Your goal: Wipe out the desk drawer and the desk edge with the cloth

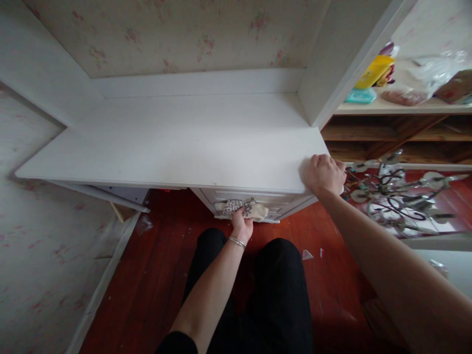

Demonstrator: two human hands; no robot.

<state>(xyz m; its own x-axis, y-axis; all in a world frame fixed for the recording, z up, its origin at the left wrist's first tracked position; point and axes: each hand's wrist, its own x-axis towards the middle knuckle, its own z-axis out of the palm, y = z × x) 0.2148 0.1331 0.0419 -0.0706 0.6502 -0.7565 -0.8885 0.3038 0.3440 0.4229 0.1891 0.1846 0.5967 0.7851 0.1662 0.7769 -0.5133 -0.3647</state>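
My left hand (242,227), with a silver bracelet at its wrist, is closed on a crumpled cloth (258,211). The cloth is pale with a grey leaf-like pattern on part of it. It lies against the panelled front of the white drawer unit (291,200) below the desk top. My right hand (326,174) is closed around the right front corner of the white desk (199,142); its fingertips are partly hidden.
A chandelier (401,196) with curled arms lies at the right. Behind it, a wooden shelf unit (359,129) carries a yellow container (374,73) and plastic bags (438,73). Small scraps (307,254) lie on the red wooden floor (162,275). Floral wallpaper (33,236) covers the left wall.
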